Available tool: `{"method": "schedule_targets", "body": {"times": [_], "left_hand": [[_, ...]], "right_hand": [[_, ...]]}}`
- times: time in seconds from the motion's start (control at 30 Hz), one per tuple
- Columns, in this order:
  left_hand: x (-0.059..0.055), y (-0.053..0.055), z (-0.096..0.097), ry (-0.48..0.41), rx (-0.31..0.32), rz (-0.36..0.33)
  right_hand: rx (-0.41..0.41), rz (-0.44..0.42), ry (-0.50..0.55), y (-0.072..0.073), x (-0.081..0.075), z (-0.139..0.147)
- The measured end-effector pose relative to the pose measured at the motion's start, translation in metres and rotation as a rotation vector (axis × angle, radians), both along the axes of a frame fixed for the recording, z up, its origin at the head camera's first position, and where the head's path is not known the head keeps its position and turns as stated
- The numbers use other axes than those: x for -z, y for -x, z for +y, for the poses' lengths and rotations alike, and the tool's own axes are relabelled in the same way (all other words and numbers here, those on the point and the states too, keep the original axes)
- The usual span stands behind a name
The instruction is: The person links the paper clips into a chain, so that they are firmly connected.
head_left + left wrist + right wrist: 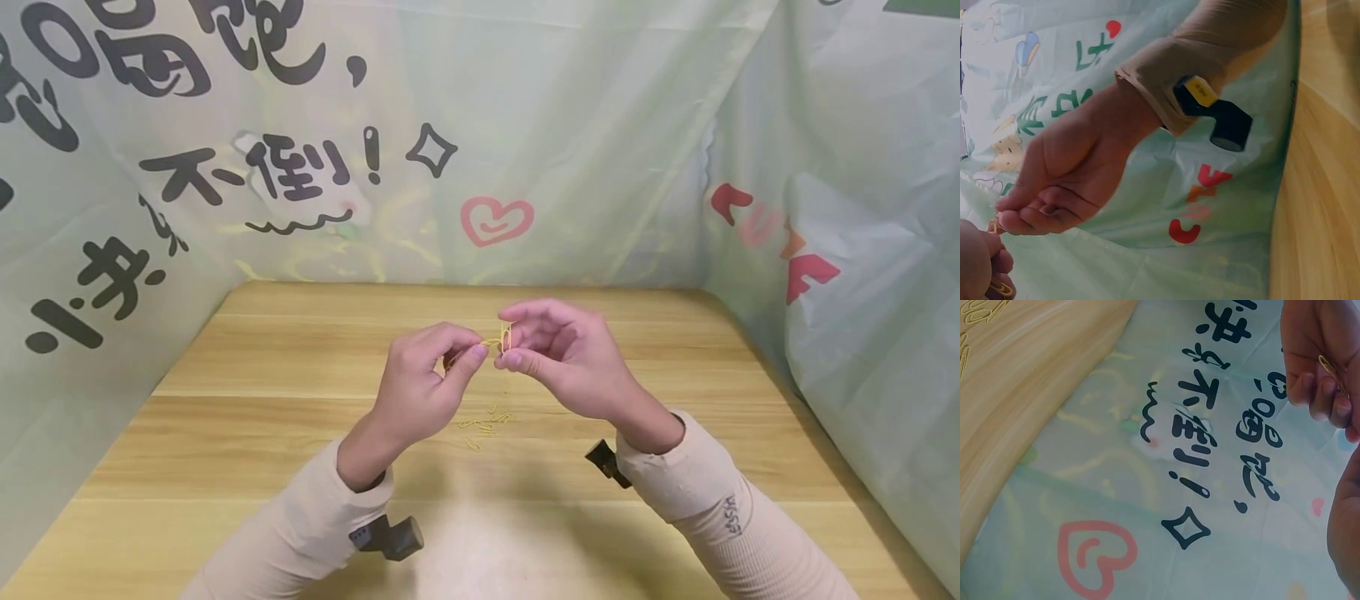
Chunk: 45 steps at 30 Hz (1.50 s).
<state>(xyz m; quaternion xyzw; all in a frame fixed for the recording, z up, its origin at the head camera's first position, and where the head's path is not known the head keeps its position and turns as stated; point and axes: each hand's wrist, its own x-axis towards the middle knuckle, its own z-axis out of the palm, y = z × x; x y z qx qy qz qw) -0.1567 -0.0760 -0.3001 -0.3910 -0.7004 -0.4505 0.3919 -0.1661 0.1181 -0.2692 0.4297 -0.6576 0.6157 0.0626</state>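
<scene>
Pinching yellow paperclip (491, 342), left hand (420, 382) also cups second clip (1330, 372) in curled fingers, from where I'm standing. Right hand (573, 360) grips another clip (506, 337), thumb-and-finger, beside left fingertips. Loose clips (485, 427) on table (300, 433) below fingers.

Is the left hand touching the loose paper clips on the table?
Apart: in the head view, wooden tabletop shows between the left hand and the loose paper clips.

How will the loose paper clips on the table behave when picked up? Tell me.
The paper clips look like thin bent wire, so probably light and fairly stiff. Lying flat on the table, they'd likely slide, not roll.
</scene>
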Motion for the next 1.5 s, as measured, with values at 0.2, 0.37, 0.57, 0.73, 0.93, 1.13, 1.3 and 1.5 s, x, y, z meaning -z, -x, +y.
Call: {"method": "schedule_targets", "body": {"times": [0.2, 0.37, 0.57, 0.73, 0.93, 1.13, 1.3, 1.5], "left_hand": [[0.002, 0.001, 0.002, 0.014, -0.057, 0.117], [0.002, 0.0, 0.004, 0.024, -0.077, 0.159], [0.004, 0.001, 0.004, 0.079, -0.114, 0.255], [0.006, 0.001, 0.003, 0.153, -0.122, 0.316], [0.004, 0.002, 0.0, 0.224, -0.177, 0.391], [0.003, 0.002, -0.002, 0.265, -0.231, 0.431], [0.005, 0.002, -0.001, 0.287, -0.268, 0.452], [0.009, 0.004, -0.002, 0.317, -0.304, 0.465]], "right_hand": [[-0.014, -0.014, 0.015, -0.001, 0.0, 0.0], [-0.023, -0.025, 0.016, -0.001, 0.001, 0.0], [-0.014, -0.062, 0.005, -0.003, 0.0, 0.0], [-0.018, -0.17, 0.008, -0.006, 0.002, -0.002], [-0.025, -0.288, 0.005, -0.011, 0.004, -0.007], [0.077, -0.304, -0.06, -0.013, 0.002, -0.012], [0.147, -0.301, -0.125, -0.014, 0.002, -0.014], [0.2, -0.397, -0.106, -0.016, 0.001, -0.017]]}}
